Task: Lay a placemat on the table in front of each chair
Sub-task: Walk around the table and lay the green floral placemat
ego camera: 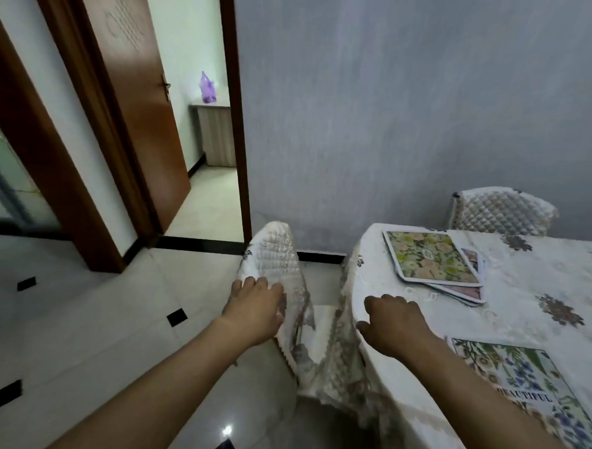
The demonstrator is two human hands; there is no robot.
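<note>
two quilted cream-covered chairs (278,259) flank white floral-clothed table (532,301), left hand (257,305) grasping near chair's back, right hand (392,322) loosely curled empty on table edge, stacked floral placemats (430,256) beyond it, blue-floral placemat (522,384) beside wrist

Floral placemats (430,255) stacked on table (518,302)

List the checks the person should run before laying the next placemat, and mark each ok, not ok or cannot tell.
1. Spare placemats within reach: the stack lies on the table: ok.
2. Right hand free: rests empty at the table edge: ok.
3. Left hand free: on the near chair's back: not ok.
4. Table in front of that chair bare: ok.
5. Laid placemat flat: ok.
6. Far chair has a mat: cannot tell.
</note>
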